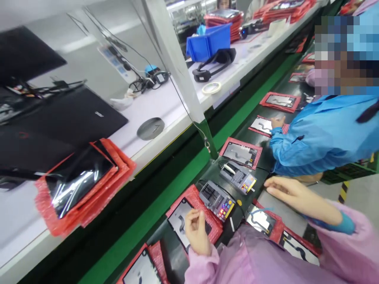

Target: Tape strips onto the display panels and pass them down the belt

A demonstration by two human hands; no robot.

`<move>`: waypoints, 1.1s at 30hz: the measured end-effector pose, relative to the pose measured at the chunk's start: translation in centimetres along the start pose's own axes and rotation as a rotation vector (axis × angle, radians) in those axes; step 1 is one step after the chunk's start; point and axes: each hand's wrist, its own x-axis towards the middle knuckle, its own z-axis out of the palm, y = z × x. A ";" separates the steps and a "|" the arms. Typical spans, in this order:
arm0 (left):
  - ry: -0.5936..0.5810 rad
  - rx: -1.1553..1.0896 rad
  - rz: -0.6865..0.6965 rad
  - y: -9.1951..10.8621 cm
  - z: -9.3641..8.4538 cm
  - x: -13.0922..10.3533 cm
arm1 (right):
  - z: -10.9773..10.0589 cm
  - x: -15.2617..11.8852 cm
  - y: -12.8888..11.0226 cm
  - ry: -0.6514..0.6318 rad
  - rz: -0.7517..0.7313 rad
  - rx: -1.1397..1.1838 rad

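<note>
On the dark tabletop (173,257), a flat panel (177,217) lay on red bubble wrap (193,196) beneath the left hand (197,230): grip narrow, fingers curled; could not tell if it pinched anything. Just beside stood a grey unit (211,194) with lit buttons (225,209), a second unit (238,177) beyond. Right hand (296,197) hung near that one, fingers loosely extended, grip bare. Farther along, a co-worker's hand (277,123) was at another panel (261,124).

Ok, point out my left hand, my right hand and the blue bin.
Left hand (197,232), head view: middle of the hand.
Right hand (291,192), head view: middle of the hand.
Blue bin (203,47), head view: outer wall.
</note>
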 end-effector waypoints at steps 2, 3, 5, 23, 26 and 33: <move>0.016 0.013 -0.065 0.4 -0.4 -0.4 | -2.9 4.4 -1.5 0.052 -0.109 -0.203; 0.019 0.017 -0.093 0.5 -0.6 -0.7 | -4.1 7.5 -2.3 0.139 -0.173 -0.298; 0.033 0.020 -0.132 0.9 -1.0 -1.3 | -5.9 15.4 -3.7 0.343 -0.290 -0.406; -0.369 0.003 -0.106 3.2 0.4 0.2 | -4.9 22.8 -4.2 0.630 -0.302 0.103; -0.642 -0.075 -0.053 5.7 4.7 1.8 | -1.9 12.1 -3.4 0.355 -0.103 0.448; -1.020 -0.287 -0.141 6.3 9.9 1.7 | 4.7 3.0 -0.6 0.169 0.177 0.866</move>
